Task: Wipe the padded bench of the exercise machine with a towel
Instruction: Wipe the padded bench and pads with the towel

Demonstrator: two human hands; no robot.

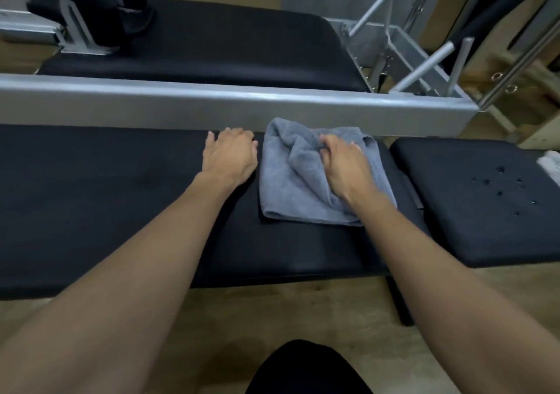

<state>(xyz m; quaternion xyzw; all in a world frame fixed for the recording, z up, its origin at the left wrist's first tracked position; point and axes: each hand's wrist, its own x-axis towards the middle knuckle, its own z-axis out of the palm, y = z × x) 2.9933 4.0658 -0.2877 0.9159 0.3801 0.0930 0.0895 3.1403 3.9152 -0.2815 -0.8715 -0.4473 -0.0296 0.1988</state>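
1. Upper left of frame: black padded block (91, 2) on a metal bracket (81, 34), blurred, sitting on a second black pad (212, 45) beyond the rail.
2. Across the frame, upper middle: grey metal rail (151, 102), running left to right between the far pad and the near bench.
3. Left and centre: black bench (91, 205), wide and flat, edged by tan floor (272, 312) below.
4. Centre: left hand (230, 157) lying palm down on the bench, fingers loosely curled toward the rail, gripping nothing, just beside the towel's left edge.
5. Centre right: grey towel (288, 187), folded and rumpled, flat on the bench close under the rail.
6. Centre right: right hand (345, 169) on top of the towel, fingers bunched into a fold of cloth, pinching it.
7. Right: separate black pad (472, 205) with small dark holes, parted from the bench by a narrow gap.
8. Upper right: slanted metal bars (424, 63) with black grips.
9. Bottom centre: dark rounded shape (303, 369), too cropped to identify.
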